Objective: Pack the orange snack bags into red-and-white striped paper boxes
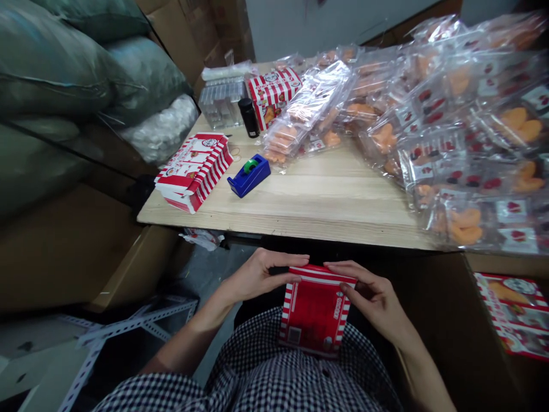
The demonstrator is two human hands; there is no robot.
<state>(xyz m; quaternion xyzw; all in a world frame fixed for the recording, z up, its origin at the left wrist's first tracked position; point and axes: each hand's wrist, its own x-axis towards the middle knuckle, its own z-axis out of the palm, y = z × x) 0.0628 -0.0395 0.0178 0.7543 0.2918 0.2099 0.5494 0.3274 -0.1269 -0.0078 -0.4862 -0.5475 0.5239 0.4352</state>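
Observation:
A red box with white-striped edges (316,312) rests on my lap against the checkered clothing, its printed side facing up. My left hand (261,274) pinches the box's far edge at the left corner, thumb on the near face and fingers along the top. At the right corner, my right hand (371,292) grips the same edge in a similar way. Both hands are closed on the box, with a short gap between their fingertips. What the box holds, if anything, is hidden.
On the wooden table (343,200) stand a blue tape dispenser (249,175), a stack of flat striped cartons (195,169), a black bottle (249,117) and many clear bags of orange pieces (465,226). A striped package (514,312) lies in a carton at right. Large sacks (55,74) fill the left.

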